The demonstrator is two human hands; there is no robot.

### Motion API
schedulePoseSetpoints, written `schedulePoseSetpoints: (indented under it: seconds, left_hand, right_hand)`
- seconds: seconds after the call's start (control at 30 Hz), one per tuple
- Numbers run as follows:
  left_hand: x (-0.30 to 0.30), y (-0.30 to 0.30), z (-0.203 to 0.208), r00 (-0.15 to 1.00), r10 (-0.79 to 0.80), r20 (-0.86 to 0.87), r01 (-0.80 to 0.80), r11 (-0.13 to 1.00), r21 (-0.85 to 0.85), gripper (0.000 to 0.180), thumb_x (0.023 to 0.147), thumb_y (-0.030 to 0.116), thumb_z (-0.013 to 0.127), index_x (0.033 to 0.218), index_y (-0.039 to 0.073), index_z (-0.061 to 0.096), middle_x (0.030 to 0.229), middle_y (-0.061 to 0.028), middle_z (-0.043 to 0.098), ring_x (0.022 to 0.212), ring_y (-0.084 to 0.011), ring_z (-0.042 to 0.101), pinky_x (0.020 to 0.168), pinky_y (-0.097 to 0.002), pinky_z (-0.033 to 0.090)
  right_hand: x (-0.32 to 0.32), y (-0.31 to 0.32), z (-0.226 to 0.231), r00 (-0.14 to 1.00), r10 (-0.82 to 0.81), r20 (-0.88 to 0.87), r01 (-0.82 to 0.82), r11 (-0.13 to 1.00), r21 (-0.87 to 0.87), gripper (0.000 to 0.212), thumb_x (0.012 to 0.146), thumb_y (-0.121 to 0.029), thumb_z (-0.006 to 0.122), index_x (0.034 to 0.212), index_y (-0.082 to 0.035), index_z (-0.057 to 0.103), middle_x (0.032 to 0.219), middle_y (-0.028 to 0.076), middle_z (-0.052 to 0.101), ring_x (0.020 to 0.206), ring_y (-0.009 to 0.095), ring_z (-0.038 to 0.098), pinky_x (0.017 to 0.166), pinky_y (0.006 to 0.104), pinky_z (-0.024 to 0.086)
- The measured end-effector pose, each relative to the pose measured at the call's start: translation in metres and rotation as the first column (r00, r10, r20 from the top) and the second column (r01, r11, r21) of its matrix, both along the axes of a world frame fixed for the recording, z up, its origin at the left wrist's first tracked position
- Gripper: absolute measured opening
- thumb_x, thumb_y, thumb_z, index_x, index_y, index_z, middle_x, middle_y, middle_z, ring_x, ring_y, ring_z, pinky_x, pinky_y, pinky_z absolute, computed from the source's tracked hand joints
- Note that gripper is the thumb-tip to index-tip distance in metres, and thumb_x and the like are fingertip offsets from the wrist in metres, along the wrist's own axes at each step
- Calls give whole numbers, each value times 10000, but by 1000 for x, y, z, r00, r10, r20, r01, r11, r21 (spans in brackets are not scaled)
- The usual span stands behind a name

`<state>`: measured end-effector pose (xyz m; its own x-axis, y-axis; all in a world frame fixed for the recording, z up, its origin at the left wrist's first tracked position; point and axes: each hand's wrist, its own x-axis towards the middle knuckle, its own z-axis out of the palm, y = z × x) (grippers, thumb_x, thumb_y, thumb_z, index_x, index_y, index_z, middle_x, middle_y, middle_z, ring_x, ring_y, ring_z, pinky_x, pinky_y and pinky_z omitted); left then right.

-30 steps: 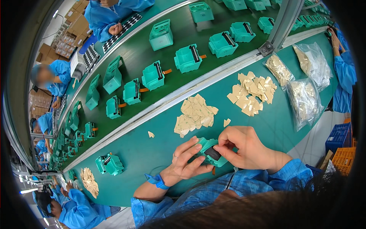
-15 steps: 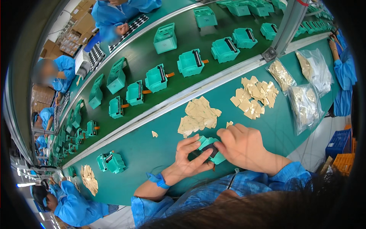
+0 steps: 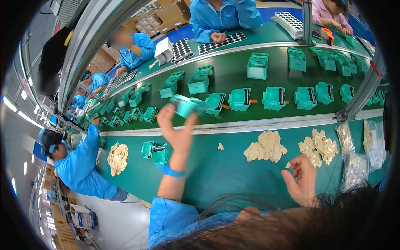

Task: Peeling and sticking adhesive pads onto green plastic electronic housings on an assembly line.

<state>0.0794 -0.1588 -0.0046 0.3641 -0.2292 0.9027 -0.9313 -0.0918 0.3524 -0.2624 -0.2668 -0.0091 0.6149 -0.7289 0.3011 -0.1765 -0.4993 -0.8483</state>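
Observation:
My left hand (image 3: 176, 132) is raised at the edge of the conveyor, its thumb and fingers around a teal plastic housing (image 3: 186, 105) that is blurred by motion. Its underside and contents cannot be made out. My right hand (image 3: 303, 180) hovers over the near side of the bench, thumb apart from loosely curled fingers, with nothing visibly held. Close to its fingertips is a small beige piece (image 3: 288, 165). Beyond that hand lie a pile of beige adhesive pieces (image 3: 266, 146) and a second such pile (image 3: 318, 146).
On the green conveyor (image 3: 233, 121) stand rows of teal housings (image 3: 239, 99). A metal rail (image 3: 250, 127) divides it from my bench. Clear bags (image 3: 355, 168) lie at right; two housings (image 3: 155, 152) and another beige pile (image 3: 118, 158) at left. A co-worker (image 3: 79, 162) stands further left.
My left hand has carried the teal housing up and left toward the conveyor. My right hand has let go of it and stays near the beige pieces. The view has turned left.

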Motion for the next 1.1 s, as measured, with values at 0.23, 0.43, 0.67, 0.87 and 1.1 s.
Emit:
schedulePoseSetpoints:
  seconds: [0.23, 0.43, 0.67, 0.87, 1.1]
  left_hand:
    - [139, 56, -19, 797, 550, -250, -426, 805, 413, 532, 617, 129, 800, 1076, 12, 560, 1061, -111, 527, 824, -176, 601, 701, -320, 504]
    - [142, 52, -32, 709, 686, -165, -448, 618, 646, 505, 625, 190, 787, 1058, 46, 569, 1146, -169, 491, 1029, -306, 527, 815, -400, 468]
    - [59, -22, -21, 993, -86, 85, -7, 658, 753, 458, 657, 116, 737, 1097, 125, 611, 1280, -163, 432, 1211, -377, 376, 951, -434, 398]
    - [45, -41, -33, 978, -107, 181, -76, 622, 779, 231, 696, 131, 711, 872, 31, 601, 1096, -152, 541, 1135, -364, 441, 849, -461, 427]
    - [-63, -13, 5, 572, -205, -794, 772, 460, 438, 372, 896, 339, 517, 765, 5, 612, 613, -95, 543, 553, -205, 534, 530, -365, 418]
  right_hand:
    - [14, 7, 7, 997, 75, -28, -77, 995, -68, 215, 690, -80, 718, 819, -34, 552, 730, 76, 539, 480, 146, 464, 434, 257, 379]
    - [10, 4, 1, 996, 67, -58, -72, 993, -93, 154, 696, -65, 705, 754, -33, 566, 713, 69, 546, 479, 163, 485, 430, 269, 382]
    - [15, 6, -2, 989, 120, -85, -125, 990, -63, 133, 704, -53, 695, 736, -30, 568, 682, 63, 539, 476, 161, 490, 429, 271, 383]
    - [-5, -5, -2, 988, 48, -148, -60, 996, -72, 121, 708, -51, 690, 710, -30, 571, 667, 70, 541, 488, 169, 515, 441, 278, 402]
    - [1, -41, -10, 952, 51, -302, -80, 993, -84, 104, 746, -105, 664, 711, -37, 594, 682, 91, 561, 541, 226, 563, 496, 330, 440]
